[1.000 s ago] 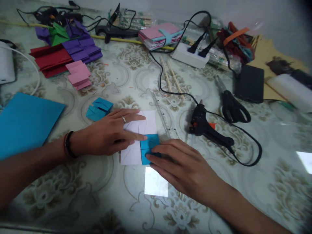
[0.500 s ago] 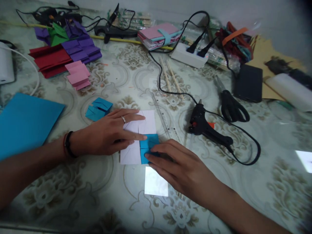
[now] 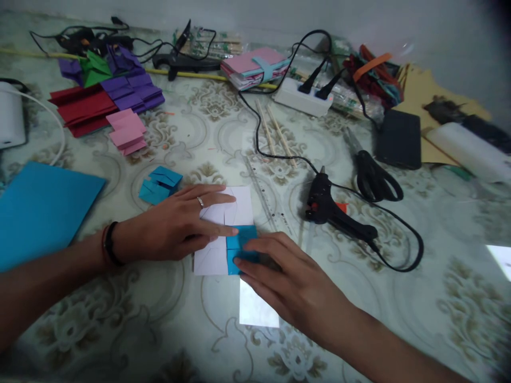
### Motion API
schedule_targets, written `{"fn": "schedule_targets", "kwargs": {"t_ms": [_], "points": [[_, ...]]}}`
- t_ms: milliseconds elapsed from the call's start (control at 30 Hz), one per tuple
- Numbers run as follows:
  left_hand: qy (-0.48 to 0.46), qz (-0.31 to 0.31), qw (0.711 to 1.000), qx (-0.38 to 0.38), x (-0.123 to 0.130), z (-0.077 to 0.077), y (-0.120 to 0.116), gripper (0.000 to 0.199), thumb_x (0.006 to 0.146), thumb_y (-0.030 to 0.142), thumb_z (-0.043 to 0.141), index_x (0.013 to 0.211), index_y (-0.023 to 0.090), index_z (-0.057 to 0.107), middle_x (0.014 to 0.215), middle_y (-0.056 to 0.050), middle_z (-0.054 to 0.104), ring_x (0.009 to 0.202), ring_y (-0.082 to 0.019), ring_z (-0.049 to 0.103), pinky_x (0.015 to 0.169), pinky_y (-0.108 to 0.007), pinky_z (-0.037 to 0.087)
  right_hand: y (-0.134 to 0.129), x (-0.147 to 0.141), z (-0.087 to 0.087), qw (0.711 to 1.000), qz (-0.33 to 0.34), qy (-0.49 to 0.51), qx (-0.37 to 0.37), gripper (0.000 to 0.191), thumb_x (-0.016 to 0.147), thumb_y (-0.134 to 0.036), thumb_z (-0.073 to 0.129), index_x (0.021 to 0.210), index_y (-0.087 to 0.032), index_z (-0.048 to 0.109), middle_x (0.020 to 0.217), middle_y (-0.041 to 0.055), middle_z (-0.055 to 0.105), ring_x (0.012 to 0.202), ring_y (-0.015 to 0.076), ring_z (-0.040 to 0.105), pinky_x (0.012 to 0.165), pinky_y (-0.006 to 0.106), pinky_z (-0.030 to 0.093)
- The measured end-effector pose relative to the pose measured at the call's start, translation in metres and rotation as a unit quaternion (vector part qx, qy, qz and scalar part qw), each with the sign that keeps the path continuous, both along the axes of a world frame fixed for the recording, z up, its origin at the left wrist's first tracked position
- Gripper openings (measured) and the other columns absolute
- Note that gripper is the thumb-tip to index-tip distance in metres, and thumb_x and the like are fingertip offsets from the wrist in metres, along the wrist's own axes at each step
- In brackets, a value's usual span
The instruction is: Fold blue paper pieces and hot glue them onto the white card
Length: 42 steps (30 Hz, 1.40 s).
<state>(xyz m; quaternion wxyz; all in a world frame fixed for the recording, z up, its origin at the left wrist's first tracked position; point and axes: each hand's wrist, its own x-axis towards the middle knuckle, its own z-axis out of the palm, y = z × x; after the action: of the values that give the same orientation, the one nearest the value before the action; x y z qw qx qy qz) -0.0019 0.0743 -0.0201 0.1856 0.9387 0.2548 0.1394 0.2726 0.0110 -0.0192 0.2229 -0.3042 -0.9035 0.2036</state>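
Observation:
A creased white paper (image 3: 238, 205) lies flat on the table in front of me, with slits and fold lines in it. A small blue folded paper (image 3: 235, 261) lies over its lower right part. My left hand (image 3: 170, 226) rests on the white paper, fingers stretched and spread, one fingertip touching the blue piece's upper edge. From the right, my right hand (image 3: 285, 271) grips the blue piece with bent fingers on its right side; the thumb is mostly hidden. Beyond my left hand sits another blue folded piece (image 3: 162, 184).
A black glue gun (image 3: 337, 210), scissors (image 3: 377, 173) and a clear ruler (image 3: 268, 199) lie to the right. At left are a large blue sheet (image 3: 43, 207) and pink (image 3: 128, 132), red and purple folded papers. A white power strip (image 3: 305, 97) stands at the back.
The whole view has shifted slightly, so the things at the back sit a little lower. Both hands keep nearly the same hold on the papers.

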Motion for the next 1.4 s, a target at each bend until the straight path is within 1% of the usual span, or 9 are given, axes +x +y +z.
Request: {"fn": "schedule_targets", "kwargs": {"t_ms": [100,167,267,467,800,933,1100,1233,1400], "points": [[0.009,-0.001,1.0,0.004,0.0,0.0,0.0,0.044,0.094,0.013,0.057,0.131,0.033,0.07,0.158,-0.007,0.049,0.151,-0.035,0.036,0.121,-0.057,0.034,0.002,0.003,-0.004,1.0,-0.01,-0.007,-0.001,0.017,0.097,-0.018,0.067,0.112,-0.017,0.073,0.142,0.0163,0.055,0.14,0.0342,0.046,0.112,0.055,0.049],[0.014,-0.002,1.0,0.007,0.0,0.0,0.0,0.045,0.094,0.013,0.057,0.132,0.033,0.07,0.158,-0.007,0.049,0.151,-0.035,0.036,0.121,-0.057,0.034,0.003,0.005,-0.006,1.0,-0.006,-0.01,-0.006,0.019,0.097,-0.02,0.067,0.116,-0.019,0.072,0.145,0.0148,0.054,0.145,0.0331,0.042,0.115,0.055,0.047],[0.011,-0.001,1.0,0.008,0.0,0.0,0.0,0.046,0.093,0.012,0.058,0.132,0.034,0.07,0.158,-0.007,0.05,0.152,-0.035,0.036,0.121,-0.057,0.034,0.004,0.007,-0.007,1.0,-0.002,-0.008,-0.004,0.02,0.097,-0.021,0.067,0.117,-0.02,0.072,0.138,0.0133,0.06,0.142,0.0312,0.046,0.115,0.054,0.048],[0.003,0.008,1.0,0.01,0.001,0.0,0.0,0.047,0.092,0.012,0.06,0.132,0.035,0.069,0.157,-0.005,0.051,0.151,-0.034,0.038,0.12,-0.056,0.036,0.004,0.004,-0.003,1.0,-0.008,-0.01,0.009,0.018,0.097,-0.021,0.067,0.114,-0.019,0.073,0.131,0.0136,0.065,0.138,0.0325,0.051,0.111,0.055,0.051],[0.006,0.01,1.0,0.01,0.0,-0.001,0.0,0.044,0.094,0.016,0.06,0.132,0.036,0.068,0.157,-0.004,0.05,0.151,-0.033,0.037,0.121,-0.057,0.035,-0.001,0.001,-0.001,0.998,-0.021,-0.038,0.034,0.015,0.096,-0.017,0.067,0.11,-0.019,0.071,0.131,0.0138,0.067,0.137,0.0372,0.053,0.102,0.059,0.055],[0.007,0.005,1.0,0.015,0.0,-0.001,0.0,0.043,0.094,0.016,0.059,0.133,0.035,0.068,0.157,-0.005,0.05,0.151,-0.033,0.037,0.121,-0.057,0.035,0.002,0.002,-0.001,0.999,-0.016,-0.03,0.035,0.015,0.097,-0.02,0.067,0.111,-0.02,0.071,0.129,0.0127,0.068,0.135,0.0347,0.055,0.105,0.059,0.052],[0.003,0.002,1.0,0.016,-0.001,-0.002,0.001,0.044,0.095,0.015,0.058,0.133,0.034,0.067,0.158,-0.006,0.049,0.152,-0.033,0.037,0.12,-0.058,0.035,0.006,0.005,0.003,0.999,-0.03,-0.008,0.042,0.022,0.098,-0.025,0.065,0.119,-0.02,0.068,0.127,0.0133,0.07,0.133,0.0312,0.057,0.113,0.061,0.046],[0.001,0.001,1.0,0.013,-0.001,-0.002,0.001,0.044,0.094,0.015,0.059,0.133,0.034,0.068,0.157,-0.007,0.049,0.151,-0.033,0.037,0.121,-0.057,0.036,0.005,0.005,0.004,0.999,-0.034,-0.007,0.04,0.023,0.097,-0.025,0.067,0.119,-0.018,0.069,0.123,0.0127,0.071,0.123,0.0314,0.061,0.109,0.06,0.049],[0.001,0.004,1.0,0.016,-0.001,-0.003,0.0,0.044,0.094,0.015,0.059,0.132,0.035,0.068,0.157,-0.005,0.05,0.151,-0.032,0.037,0.121,-0.057,0.036,0.006,0.003,0.002,0.999,-0.029,0.0,0.035,0.015,0.099,-0.022,0.064,0.111,-0.018,0.073,0.118,0.011,0.072,0.116,0.0292,0.061,0.106,0.056,0.051]]}}
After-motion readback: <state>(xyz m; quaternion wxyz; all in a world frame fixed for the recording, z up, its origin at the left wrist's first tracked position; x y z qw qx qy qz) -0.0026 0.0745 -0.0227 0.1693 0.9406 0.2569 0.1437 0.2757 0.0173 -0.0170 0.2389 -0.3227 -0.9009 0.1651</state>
